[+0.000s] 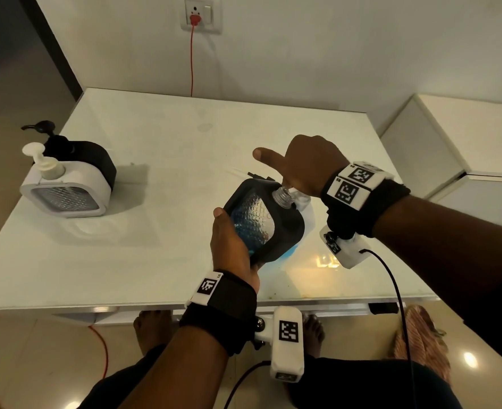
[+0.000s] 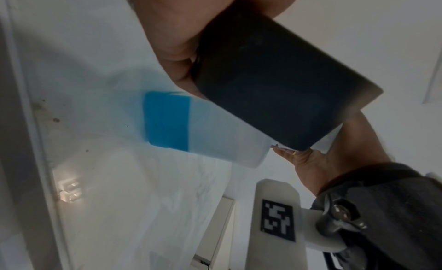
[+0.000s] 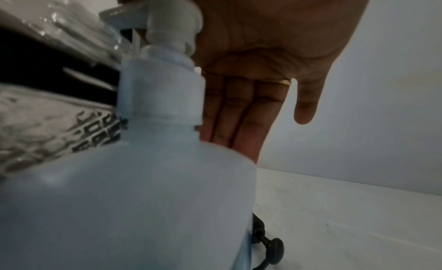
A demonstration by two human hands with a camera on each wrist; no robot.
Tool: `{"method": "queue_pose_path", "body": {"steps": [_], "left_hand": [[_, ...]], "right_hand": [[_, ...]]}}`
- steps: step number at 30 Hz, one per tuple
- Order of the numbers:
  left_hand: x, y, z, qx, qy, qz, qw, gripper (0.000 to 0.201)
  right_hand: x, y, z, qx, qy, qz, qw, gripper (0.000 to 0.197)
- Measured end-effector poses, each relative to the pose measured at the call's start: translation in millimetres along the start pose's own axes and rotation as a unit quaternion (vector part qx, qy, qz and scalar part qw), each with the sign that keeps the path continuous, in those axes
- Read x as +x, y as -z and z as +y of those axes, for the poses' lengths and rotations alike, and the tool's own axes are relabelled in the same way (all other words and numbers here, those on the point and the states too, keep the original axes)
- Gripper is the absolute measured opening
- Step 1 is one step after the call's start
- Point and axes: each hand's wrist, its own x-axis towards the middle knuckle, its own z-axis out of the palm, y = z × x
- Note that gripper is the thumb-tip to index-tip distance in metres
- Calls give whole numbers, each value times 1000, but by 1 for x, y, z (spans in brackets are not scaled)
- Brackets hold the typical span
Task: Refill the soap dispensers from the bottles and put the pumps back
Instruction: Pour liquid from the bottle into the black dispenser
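Head view: left hand [image 1: 232,243] grips a black dispenser [image 1: 266,221], pump off, tilted above the white table [image 1: 155,143]. Right hand [image 1: 305,165] is over its threaded neck, thumb stuck out; can't tell if it holds anything. White dispenser [image 1: 67,184] and another black one sit far left, pumps on.

Left wrist view: translucent refill bottle [image 2: 203,130] with blue soap stands behind the held dispenser's base.

Right wrist view: right hand's fingers [image 3: 241,111] are straight behind the bottle's white pump [image 3: 167,28].

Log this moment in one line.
left hand: grips tilted black square soap dispenser, pump off | right hand: palm on white pump of translucent blue-liquid refill bottle | stage: refilling
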Motion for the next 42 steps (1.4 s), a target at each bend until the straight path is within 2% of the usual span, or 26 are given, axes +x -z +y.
{"method": "queue_pose_path", "body": {"steps": [5, 13, 21, 28, 32, 35, 42], "left_hand": [[-4, -1, 1, -2, 1, -3, 1000, 53], [-3, 0, 1, -5, 5, -4, 1000, 54], [-3, 0, -1, -9, 6, -11, 1000, 53], [-2, 2, -2, -4, 17, -22, 1000, 54], [-2, 3, -2, -28, 20, -31, 999, 55], [-1, 5, -2, -65, 25, -32, 997, 58], [-1, 4, -6, -82, 47, -42, 995, 59]], "right_hand": [[-5, 1, -5, -4, -4, 17, 1000, 82], [-2, 3, -5, 16, 0, -13, 1000, 95], [-9, 5, -8, 1, -4, 10, 1000, 80], [-5, 5, -7, 49, -15, -36, 998, 103], [-1, 10, -8, 60, 9, -76, 995, 115], [0, 12, -9, 92, 1, -88, 992, 101], [0, 15, -12, 139, 1, -112, 984, 99]]}}
